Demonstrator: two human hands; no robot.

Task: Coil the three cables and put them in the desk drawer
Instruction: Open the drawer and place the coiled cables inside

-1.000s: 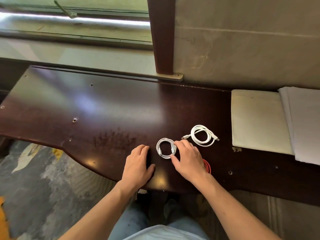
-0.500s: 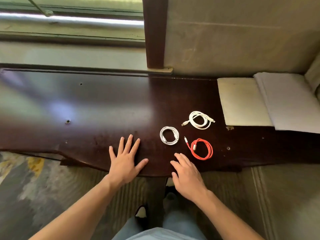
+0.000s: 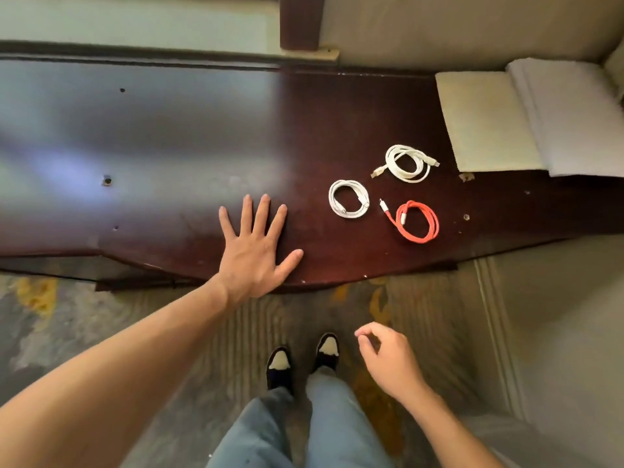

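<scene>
Three coiled cables lie on the dark wooden desk (image 3: 169, 136), right of centre. A small white coil (image 3: 348, 199) is nearest my left hand. A larger white coil (image 3: 407, 163) with both plugs sticking out lies behind it. An orange-red coil (image 3: 417, 221) sits near the front edge. My left hand (image 3: 255, 246) rests flat on the desk with fingers spread, left of the coils. Below the desk edge, my right hand (image 3: 385, 358) hangs over the floor, fingers loosely curled, holding nothing. No drawer is visible.
A cream pad (image 3: 486, 126) and a stack of white paper (image 3: 574, 119) lie at the desk's right end. A dark wooden post (image 3: 302, 21) stands behind against the wall. My feet (image 3: 304, 358) stand on patterned carpet below the curved desk front.
My right hand has let go of the small white coil and pulled back off the desk to below its edge. My left hand has spread flat. The view has backed away and tilted down.
</scene>
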